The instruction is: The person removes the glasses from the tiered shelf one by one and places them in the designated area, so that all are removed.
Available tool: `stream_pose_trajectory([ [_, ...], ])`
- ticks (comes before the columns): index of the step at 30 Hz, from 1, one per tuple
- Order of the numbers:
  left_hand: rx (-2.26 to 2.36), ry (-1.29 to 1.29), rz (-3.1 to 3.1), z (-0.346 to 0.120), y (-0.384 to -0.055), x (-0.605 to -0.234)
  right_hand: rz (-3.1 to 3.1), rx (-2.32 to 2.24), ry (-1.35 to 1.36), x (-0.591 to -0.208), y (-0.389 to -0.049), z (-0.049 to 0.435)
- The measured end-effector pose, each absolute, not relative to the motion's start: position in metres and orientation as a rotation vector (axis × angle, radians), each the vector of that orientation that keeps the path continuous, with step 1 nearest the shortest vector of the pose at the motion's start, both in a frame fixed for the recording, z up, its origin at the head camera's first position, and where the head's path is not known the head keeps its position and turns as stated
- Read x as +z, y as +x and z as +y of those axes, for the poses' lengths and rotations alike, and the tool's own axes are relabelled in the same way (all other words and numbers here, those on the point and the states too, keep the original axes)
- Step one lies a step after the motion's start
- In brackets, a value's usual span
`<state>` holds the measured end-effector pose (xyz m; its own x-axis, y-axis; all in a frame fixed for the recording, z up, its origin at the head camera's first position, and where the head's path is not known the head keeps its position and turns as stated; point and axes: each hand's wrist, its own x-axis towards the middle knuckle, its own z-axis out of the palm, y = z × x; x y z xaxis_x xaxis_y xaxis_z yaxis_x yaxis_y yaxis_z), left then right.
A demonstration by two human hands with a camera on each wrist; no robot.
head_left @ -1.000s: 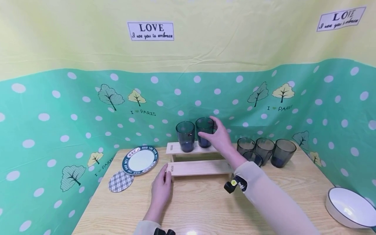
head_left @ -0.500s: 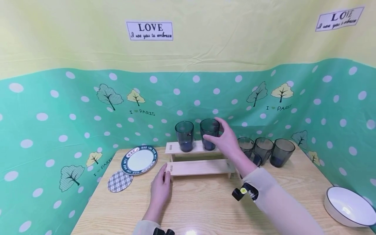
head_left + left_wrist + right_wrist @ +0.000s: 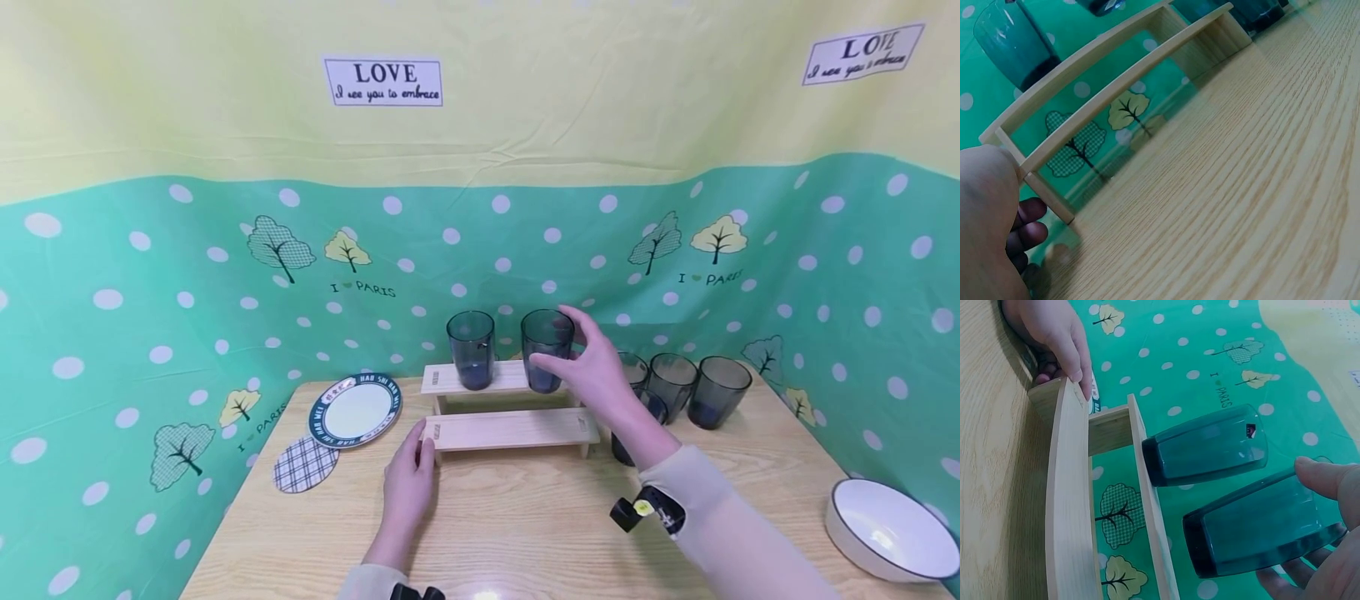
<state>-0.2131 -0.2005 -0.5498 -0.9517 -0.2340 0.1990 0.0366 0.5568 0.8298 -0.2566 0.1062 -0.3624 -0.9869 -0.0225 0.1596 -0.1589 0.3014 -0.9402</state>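
Nearest, 2 pale sleeves come in over the wood-grain table, each with a black wrist device at its cuff; to the right, at the table's edge, lies a white bowl with a dark rim.

A little farther in, the left hand grips the left end of a 2-step wooden rack, thumb over the lower board and fingers curled beside its leg; left of that hand a round plaid mat lies flat, its upper edge overlapped by a white plate with a dark lettered border.

Right of the rack stand 4 dark clear glasses on the table: a front glass, partly hidden by the right forearm, and 3 behind it in a row, a left glass, a middle glass and a right glass.

Farther back, the right hand is clamped round the held glass, thumb on the near side and fingers round the other; the held glass is upright near the right part of the upper board, and the right wrist view shows a gap between its base and that board; to its left, apart from it, the standing glass rests upright on the upper board.

Behind everything hangs a green and yellow cloth with white dots, printed trees and 2 "LOVE" labels.
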Motion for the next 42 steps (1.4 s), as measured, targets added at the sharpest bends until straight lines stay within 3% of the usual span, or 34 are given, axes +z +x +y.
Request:
stream_pose_trajectory([
  [42,-1.382,0.186,-2.51,-0.2,-0.214,-0.55,-2.446,1.61,0.093,-0.331,-0.191,0.199],
])
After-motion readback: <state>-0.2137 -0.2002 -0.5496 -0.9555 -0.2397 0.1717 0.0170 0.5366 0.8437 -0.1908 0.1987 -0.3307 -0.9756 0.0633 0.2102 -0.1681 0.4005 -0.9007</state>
